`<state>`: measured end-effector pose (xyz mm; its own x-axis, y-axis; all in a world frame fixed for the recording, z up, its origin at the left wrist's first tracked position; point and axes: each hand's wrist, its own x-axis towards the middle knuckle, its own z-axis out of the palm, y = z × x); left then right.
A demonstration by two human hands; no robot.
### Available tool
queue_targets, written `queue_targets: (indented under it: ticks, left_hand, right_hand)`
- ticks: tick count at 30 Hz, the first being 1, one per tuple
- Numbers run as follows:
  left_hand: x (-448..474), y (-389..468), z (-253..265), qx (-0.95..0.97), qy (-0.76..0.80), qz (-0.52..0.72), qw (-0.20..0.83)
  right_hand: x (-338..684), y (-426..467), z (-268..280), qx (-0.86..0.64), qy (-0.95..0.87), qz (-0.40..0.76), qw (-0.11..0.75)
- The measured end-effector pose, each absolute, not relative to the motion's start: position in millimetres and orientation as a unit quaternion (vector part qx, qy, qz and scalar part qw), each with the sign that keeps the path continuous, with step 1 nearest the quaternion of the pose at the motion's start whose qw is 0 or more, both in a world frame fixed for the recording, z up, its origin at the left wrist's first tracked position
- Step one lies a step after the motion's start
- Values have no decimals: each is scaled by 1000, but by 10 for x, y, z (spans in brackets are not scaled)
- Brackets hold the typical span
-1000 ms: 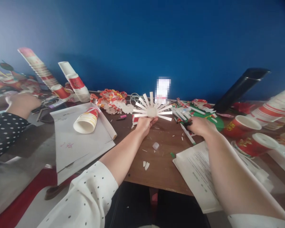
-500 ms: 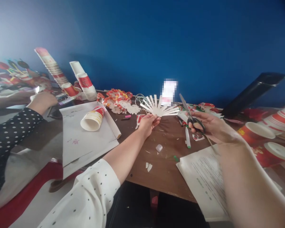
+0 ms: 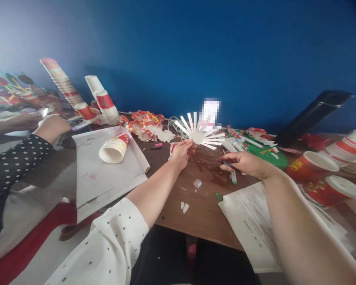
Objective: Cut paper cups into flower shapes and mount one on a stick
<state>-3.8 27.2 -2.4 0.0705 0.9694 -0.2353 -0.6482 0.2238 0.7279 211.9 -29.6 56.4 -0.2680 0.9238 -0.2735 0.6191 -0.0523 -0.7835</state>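
My left hand [image 3: 182, 153] pinches the near edge of a white paper-cup cutout [image 3: 198, 137], a flat round base with narrow strips fanned out from it. Held in my right hand [image 3: 250, 164] are dark-handled scissors [image 3: 230, 166]. Their thin blades point left, under or beside the cutout's lower edge; whether they touch the paper I cannot tell. My right fingers hide most of the handles. Below that hand lies a green-tipped white marker [image 3: 233, 177].
A paper sheet [image 3: 106, 186] with stacked cups [image 3: 115, 149] on it lies left. Red cups [image 3: 311, 166], a green disc [image 3: 268, 157] and a printed booklet [image 3: 249, 225] are at right. Cut scraps [image 3: 146, 126] pile up behind. Another person's hand [image 3: 55, 128] works far left.
My right hand has turned and lowered the scissors leftward, from upright to pointing at the cutout. The cutout has tilted slightly in my left hand. The green disc shows more fully.
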Motion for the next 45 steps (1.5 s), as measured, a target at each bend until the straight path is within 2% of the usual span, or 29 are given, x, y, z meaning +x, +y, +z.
queue_targets:
  ticks: [8,18,26,34,45]
  left_hand:
    - [-35,268,-40,222,321,570,723]
    - [-25,284,-60,206,304,578,729]
    - [-50,285,-43,198,305,584,726]
    - [-28,259,-31,214,298,564,740]
    - [-33,243,-9,221,301,554,744]
  right_hand:
    - [2078,-282,501,-577,-615,484,232]
    - [2059,-263,455,-569,-611,494,243]
    - [2072,-266,472,-575,-627,483,205]
    - [2032,-256,438,-528,-615,527,256]
    - [2087,-221,371,-536,-609,533,241]
